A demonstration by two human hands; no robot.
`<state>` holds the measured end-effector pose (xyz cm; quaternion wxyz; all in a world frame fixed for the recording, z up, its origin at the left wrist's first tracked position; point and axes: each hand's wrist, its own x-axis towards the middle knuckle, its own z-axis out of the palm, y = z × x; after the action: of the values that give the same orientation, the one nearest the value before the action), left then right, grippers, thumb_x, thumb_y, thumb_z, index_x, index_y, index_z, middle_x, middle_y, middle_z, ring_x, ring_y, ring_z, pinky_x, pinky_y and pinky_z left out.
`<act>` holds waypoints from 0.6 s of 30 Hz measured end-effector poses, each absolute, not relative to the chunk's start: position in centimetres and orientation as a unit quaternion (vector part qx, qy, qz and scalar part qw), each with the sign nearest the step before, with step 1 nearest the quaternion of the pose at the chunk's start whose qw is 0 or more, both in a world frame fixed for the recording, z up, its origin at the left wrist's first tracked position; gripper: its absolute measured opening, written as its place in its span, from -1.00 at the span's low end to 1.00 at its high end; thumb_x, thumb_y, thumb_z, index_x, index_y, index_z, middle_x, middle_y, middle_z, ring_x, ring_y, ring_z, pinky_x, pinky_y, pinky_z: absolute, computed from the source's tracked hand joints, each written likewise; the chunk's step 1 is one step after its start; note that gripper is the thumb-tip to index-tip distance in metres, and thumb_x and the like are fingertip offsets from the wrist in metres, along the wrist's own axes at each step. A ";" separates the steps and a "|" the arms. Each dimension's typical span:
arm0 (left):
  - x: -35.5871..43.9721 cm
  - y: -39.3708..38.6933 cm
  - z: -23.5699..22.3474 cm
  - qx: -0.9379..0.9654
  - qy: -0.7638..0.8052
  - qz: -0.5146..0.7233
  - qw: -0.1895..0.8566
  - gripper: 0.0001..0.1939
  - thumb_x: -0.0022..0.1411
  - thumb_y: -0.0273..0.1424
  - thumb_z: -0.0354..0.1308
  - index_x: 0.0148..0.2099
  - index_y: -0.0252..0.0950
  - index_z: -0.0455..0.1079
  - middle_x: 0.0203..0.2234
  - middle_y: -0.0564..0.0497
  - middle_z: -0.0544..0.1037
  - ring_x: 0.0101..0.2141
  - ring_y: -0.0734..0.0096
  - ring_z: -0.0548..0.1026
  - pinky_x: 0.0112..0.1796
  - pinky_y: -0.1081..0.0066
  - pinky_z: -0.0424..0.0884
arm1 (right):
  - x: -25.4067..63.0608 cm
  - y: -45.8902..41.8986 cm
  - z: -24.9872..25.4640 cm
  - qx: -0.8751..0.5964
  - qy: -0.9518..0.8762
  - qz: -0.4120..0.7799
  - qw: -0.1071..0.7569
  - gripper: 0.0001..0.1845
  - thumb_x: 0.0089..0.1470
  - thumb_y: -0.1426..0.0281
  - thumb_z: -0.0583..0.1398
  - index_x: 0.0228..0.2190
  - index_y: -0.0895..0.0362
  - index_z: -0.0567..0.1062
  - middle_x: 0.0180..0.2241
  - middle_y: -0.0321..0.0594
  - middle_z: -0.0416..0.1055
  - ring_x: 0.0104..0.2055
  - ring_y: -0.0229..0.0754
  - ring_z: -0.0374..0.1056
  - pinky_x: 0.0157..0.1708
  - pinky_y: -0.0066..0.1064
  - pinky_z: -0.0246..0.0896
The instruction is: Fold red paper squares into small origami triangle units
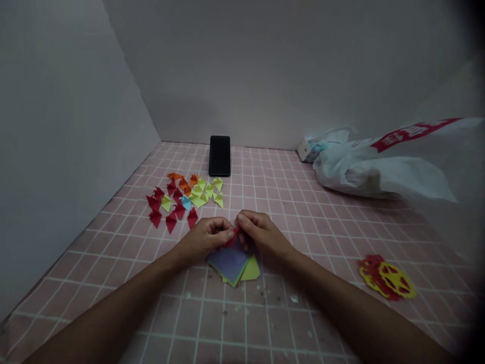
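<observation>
Between my two hands is a small red folded paper [232, 237], mostly covered by the fingers. My left hand [214, 232] pinches it from the left, thumb on top. From the right, my right hand [257, 229] has its thumb and forefinger closed at the paper's upper edge; how much it grips is partly hidden. Directly beneath lies a stack of square paper sheets [230, 263], purple on top with green and yellow corners sticking out. Beyond my left hand, several folded paper cranes [171, 221] in red, orange, yellow and blue sit in a loose group.
A black phone [220, 155] lies near the back wall. At the back right, a white plastic bag [364, 172] with red print rests by a small box [305, 150]. Red and yellow cut-out shapes [387, 278] lie at the right on the pink tiled surface [182, 323].
</observation>
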<state>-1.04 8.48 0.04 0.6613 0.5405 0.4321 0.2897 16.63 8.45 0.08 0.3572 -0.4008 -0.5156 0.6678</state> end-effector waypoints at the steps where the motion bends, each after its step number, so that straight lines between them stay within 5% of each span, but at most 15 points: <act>1: -1.0 8.5 0.1 0.542 0.434 0.288 0.659 -0.76 0.08 -0.24 0.21 -0.44 -0.31 0.33 -0.62 0.17 0.30 -0.62 0.61 0.15 -0.58 0.53 0.04 | 16.6 8.4 0.1 -0.396 -0.521 0.668 0.353 -0.59 0.13 0.08 0.20 -0.53 0.12 0.33 -0.66 -0.42 0.22 -0.65 -0.38 0.10 -0.66 -0.52 -0.05; 11: -0.9 8.3 0.1 0.546 0.421 0.270 0.672 -0.75 0.12 -0.21 0.20 -0.41 -0.30 0.34 -0.69 0.16 0.35 -0.70 0.62 0.16 -0.65 0.53 0.02 | 16.6 8.2 0.1 -0.433 -0.568 0.587 0.381 -0.62 0.12 0.21 0.24 -0.60 0.12 0.31 -0.70 -0.43 0.16 -0.66 -0.38 0.02 -0.66 -0.50 -0.14; 18: -0.8 8.2 0.4 0.547 0.426 0.292 0.659 -0.76 0.10 -0.24 0.22 -0.42 -0.30 0.33 -0.73 0.18 0.33 -0.71 0.63 0.17 -0.65 0.55 0.04 | 16.6 8.4 -0.3 -0.408 -0.568 0.616 0.363 -0.59 0.15 0.10 0.20 -0.55 0.12 0.30 -0.69 -0.44 0.16 -0.68 -0.38 0.03 -0.67 -0.52 -0.13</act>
<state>-0.83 8.17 0.35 0.6592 0.5465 0.4262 0.2918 16.57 8.40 -0.26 0.3630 -0.4080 -0.5676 0.6161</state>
